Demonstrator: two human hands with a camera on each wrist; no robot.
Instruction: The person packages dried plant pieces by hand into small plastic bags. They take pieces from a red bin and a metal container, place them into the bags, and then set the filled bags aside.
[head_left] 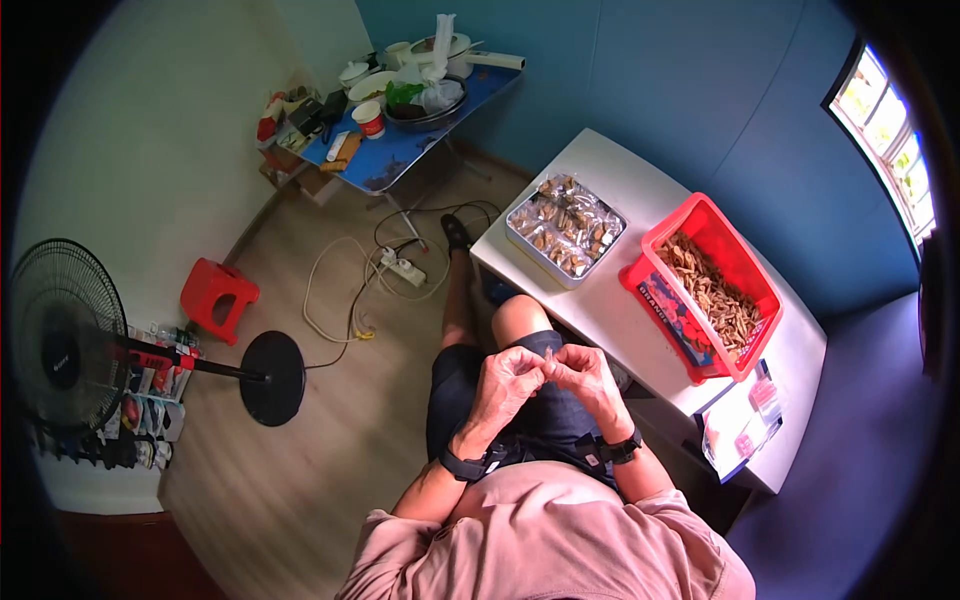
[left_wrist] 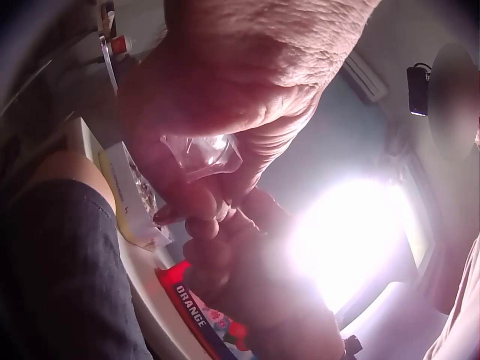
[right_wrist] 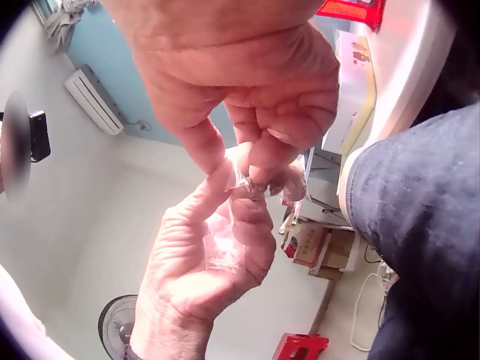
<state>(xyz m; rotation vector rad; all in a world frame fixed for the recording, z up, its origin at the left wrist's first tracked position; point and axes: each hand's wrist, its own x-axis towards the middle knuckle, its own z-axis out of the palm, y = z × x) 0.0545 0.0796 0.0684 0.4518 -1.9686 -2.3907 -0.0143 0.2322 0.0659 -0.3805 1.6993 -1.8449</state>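
Observation:
Both hands meet over the person's lap. The left hand holds a small clear plastic bag, part of which lies crumpled against the palm. At the bag's upper end the right hand pinches the plastic, its fingertips right against those of the left. In the left wrist view the bag shows shiny below the left palm, and the fingers hide the rest. To the right on the white table stands a box of clear-wrapped brown pieces. Beside it is a red basket heaped with loose brown dried pieces.
A paper sheet lies at the table's near end. On the left stand a fan and a red stool. Cables and a power strip lie on the floor. Dishes crowd a blue table behind.

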